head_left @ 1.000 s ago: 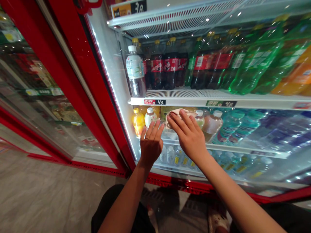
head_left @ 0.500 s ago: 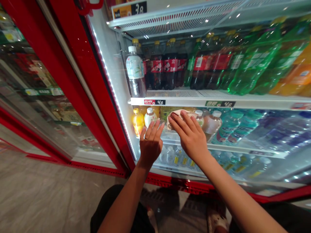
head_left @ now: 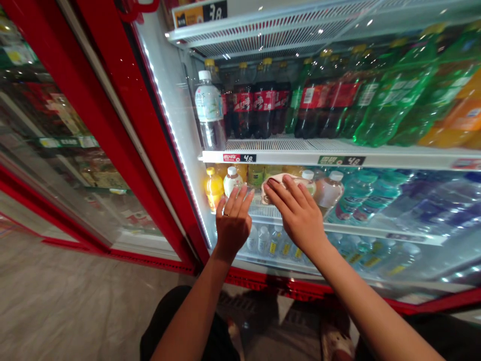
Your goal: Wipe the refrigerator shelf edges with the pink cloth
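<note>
My right hand (head_left: 298, 215) lies flat on the glass door (head_left: 379, 220) of a red drinks fridge, pressing a pale folded cloth (head_left: 277, 179) under its fingertips. The cloth sits just below the price strip of the middle shelf (head_left: 285, 158). My left hand (head_left: 233, 220) rests open against the same glass a little to the left, fingers spread upward, with a ring on one finger. It holds nothing.
Behind the glass stand a water bottle (head_left: 209, 113), cola bottles (head_left: 255, 105), green soda bottles (head_left: 394, 100) and small bottles, one yellow (head_left: 213, 188). The red door frame (head_left: 112, 125) runs diagonally at left. Grey floor (head_left: 75, 306) lies below, with my knees and shoes close to the fridge base.
My right hand has slid the cloth slightly to the right and down on the glass. My left hand has stayed in place.
</note>
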A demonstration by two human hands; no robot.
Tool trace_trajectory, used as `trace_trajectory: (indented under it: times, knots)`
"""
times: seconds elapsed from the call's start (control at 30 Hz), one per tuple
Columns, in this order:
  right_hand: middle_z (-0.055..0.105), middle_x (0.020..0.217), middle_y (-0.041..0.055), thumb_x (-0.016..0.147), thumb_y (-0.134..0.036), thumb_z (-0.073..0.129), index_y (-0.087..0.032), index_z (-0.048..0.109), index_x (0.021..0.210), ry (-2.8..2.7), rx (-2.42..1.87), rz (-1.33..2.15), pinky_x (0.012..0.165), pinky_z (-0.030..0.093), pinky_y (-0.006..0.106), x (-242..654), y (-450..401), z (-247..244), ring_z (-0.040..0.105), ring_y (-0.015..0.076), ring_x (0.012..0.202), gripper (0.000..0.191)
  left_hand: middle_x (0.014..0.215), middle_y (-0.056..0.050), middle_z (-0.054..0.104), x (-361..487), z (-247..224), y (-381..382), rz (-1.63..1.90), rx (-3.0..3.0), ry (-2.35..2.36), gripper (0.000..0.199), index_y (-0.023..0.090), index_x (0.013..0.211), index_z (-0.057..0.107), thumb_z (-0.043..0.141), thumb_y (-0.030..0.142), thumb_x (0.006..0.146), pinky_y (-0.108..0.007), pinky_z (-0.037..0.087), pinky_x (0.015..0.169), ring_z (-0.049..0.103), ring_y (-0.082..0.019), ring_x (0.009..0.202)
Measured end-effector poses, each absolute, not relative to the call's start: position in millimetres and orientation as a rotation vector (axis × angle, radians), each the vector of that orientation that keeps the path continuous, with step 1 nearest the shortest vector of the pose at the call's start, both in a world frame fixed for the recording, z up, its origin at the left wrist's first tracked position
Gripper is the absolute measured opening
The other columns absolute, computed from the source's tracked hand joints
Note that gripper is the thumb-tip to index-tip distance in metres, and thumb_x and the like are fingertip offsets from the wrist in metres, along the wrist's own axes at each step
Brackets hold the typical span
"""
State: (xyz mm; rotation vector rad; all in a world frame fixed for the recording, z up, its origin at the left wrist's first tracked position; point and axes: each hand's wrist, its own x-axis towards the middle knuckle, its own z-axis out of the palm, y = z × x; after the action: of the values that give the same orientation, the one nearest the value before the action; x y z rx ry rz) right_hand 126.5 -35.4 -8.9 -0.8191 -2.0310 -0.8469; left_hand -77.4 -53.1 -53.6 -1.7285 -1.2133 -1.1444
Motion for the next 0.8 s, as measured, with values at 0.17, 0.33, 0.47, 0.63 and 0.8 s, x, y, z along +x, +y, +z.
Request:
trace_trajectory:
  times: [0.17,0.33,0.47,0.63,0.8]
  knots:
    - [0.056,0.165,0.0016,0.108,-0.006,0.047,-0.028,0.015,0.175,-2.006,-0.823,-0.864,0.137,0.031,0.041,118.8,-34.5,-2.0,0.039,0.0211,0.163,0.078,0.155,-0.009,0.068,-77.3,-54.1,-53.2,-1.157,-1.729,-1.204,0.067,0.021,0.161,0.051,0.054,0.005,0.096,-0.041,0.026,0.133,0.059,-0.02,0.149]
    - [0.055,0.166,0.0017,0.109,-0.009,0.046,-0.029,0.011,0.176,-2.007,-0.826,-0.854,0.136,0.033,0.042,114.3,-33.7,0.0,0.042,0.0212,0.162,0.078,0.156,-0.009,0.067,-77.4,-54.7,-52.5,-1.16,-1.739,-1.194,0.07,0.022,0.163,0.048,0.053,0.004,0.096,-0.042,0.028,0.132,0.058,-0.02,0.151]
    - [0.056,0.166,0.0019,0.108,-0.007,0.047,-0.029,0.011,0.175,-2.032,-0.818,-0.834,0.136,0.032,0.041,119.2,-34.9,-7.0,0.04,0.0208,0.163,0.08,0.156,-0.009,0.066,-77.8,-55.3,-52.2,-1.151,-1.749,-1.214,0.071,0.023,0.165,0.046,0.054,0.005,0.096,-0.042,0.028,0.133,0.058,-0.02,0.15]
    - [0.056,0.166,0.0005,0.105,-0.002,0.043,-0.03,0.014,0.175,-2.054,-0.817,-0.835,0.136,0.034,0.042,128.4,-36.3,-14.2,0.042,0.0203,0.162,0.081,0.155,-0.01,0.067,-77.8,-55.0,-52.4,-1.175,-1.707,-1.183,0.065,0.02,0.161,0.05,0.053,0.005,0.098,-0.041,0.025,0.134,0.055,-0.02,0.153]
    - [0.054,0.167,0.0014,0.107,-0.006,0.045,-0.03,0.014,0.175,-2.013,-0.844,-0.833,0.136,0.033,0.043,119.2,-33.8,-3.4,0.042,0.0214,0.162,0.079,0.155,-0.01,0.067,-77.9,-55.4,-52.2,-1.172,-1.701,-1.203,0.063,0.019,0.157,0.054,0.054,0.005,0.096,-0.04,0.025,0.134,0.053,-0.019,0.154]
